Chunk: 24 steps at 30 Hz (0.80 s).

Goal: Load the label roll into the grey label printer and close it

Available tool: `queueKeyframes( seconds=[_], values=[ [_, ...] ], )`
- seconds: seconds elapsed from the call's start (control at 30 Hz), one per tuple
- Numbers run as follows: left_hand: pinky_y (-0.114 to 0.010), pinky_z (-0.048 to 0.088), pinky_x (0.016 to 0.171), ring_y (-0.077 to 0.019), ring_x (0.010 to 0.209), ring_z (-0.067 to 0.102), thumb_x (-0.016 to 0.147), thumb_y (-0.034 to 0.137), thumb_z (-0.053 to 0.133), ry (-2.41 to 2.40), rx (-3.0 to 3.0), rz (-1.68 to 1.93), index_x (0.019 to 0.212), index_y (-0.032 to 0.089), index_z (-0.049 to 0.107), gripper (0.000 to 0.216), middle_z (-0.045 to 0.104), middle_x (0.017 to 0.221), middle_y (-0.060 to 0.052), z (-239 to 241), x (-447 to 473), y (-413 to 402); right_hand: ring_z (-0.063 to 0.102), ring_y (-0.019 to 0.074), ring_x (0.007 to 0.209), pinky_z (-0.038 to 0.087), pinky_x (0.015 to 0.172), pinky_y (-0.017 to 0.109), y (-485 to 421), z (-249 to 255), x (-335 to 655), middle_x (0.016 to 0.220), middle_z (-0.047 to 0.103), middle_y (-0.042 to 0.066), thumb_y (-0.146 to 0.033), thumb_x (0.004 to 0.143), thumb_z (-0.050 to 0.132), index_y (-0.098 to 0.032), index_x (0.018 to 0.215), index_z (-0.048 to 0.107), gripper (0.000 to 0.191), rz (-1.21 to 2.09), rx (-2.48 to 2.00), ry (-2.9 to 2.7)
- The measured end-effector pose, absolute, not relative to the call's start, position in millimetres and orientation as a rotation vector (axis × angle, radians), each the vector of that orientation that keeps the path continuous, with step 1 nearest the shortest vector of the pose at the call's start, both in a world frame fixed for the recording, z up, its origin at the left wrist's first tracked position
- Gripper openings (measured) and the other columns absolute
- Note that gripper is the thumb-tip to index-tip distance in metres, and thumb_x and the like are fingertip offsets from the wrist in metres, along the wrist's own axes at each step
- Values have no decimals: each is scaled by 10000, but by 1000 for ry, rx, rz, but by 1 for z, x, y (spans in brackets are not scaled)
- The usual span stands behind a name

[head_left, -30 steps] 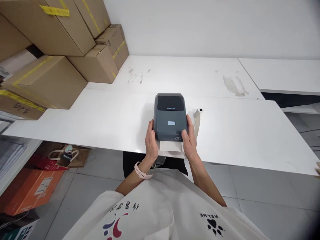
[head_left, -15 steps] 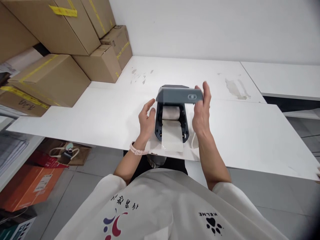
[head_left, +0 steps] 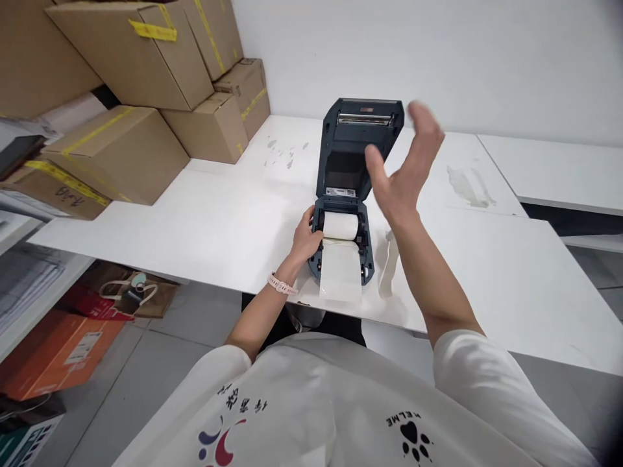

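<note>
Our label printer (head_left: pixel 343 259) sat on the white table (head_left: pixel 487 259) near its front edge. Its lid (head_left: pixel 360 139) was tipped up and back at twelve o'clock, and the paper roll (head_left: pixel 341 225) lay bare in the bay. Our left hand (head_left: pixel 305 241) lay curled against the printer's wall at nine o'clock; whether it truly clasped we could not tell. Our right hand (head_left: pixel 403 168) hung spread and empty at two o'clock, near the lid. A loose paper strip (head_left: pixel 387 266) lay at three o'clock, cardboard boxes (head_left: pixel 126 149) at ten.

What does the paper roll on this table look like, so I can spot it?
Start at the long white table beside the stacked cardboard boxes. Near its front edge sits an open dark grey printer. The paper roll lies inside it, unlike the loose strip beside it.
</note>
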State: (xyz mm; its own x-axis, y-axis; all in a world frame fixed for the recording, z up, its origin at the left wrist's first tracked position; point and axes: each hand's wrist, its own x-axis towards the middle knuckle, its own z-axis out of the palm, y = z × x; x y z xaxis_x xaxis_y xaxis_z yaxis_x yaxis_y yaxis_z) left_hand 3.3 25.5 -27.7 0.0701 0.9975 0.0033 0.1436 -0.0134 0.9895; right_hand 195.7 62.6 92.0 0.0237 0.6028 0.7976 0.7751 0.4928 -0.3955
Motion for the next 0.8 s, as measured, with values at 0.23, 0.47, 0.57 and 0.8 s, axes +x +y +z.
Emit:
queueKeyframes(
  seconds=[0.23,0.47,0.57,0.8],
  values=[
    [-470,308,1293,-289,1521,424,653,8,545,1240,1297,1147,1537,264,439,927,502,1603,-39,-38,6,32,622,398,1234,484,1009,526,38,55,167,1372,657,172,-404,859,678,-185,1425,524,626,341,-1641,-2694],
    [-460,328,1284,-291,1508,443,661,28,543,1245,1292,1142,1550,195,422,913,491,1610,-90,-33,7,28,667,363,1190,533,986,473,57,59,185,1347,688,136,-421,736,776,-219,1418,552,745,642,-1449,-2734],
    [-444,344,1276,-284,1518,428,677,43,543,1245,1266,1122,1554,195,414,900,466,1629,-89,-31,6,26,639,326,1259,518,1061,454,46,74,223,1428,647,75,-407,697,815,-272,1439,554,798,912,-1139,-2497],
    [-453,375,1255,-270,1523,419,703,51,530,1240,1284,1100,1552,249,415,879,455,1637,-61,-30,5,24,678,314,1164,566,973,419,58,55,306,1291,703,80,-317,542,927,-254,1317,613,839,1000,-1150,-1588]
  ],
)
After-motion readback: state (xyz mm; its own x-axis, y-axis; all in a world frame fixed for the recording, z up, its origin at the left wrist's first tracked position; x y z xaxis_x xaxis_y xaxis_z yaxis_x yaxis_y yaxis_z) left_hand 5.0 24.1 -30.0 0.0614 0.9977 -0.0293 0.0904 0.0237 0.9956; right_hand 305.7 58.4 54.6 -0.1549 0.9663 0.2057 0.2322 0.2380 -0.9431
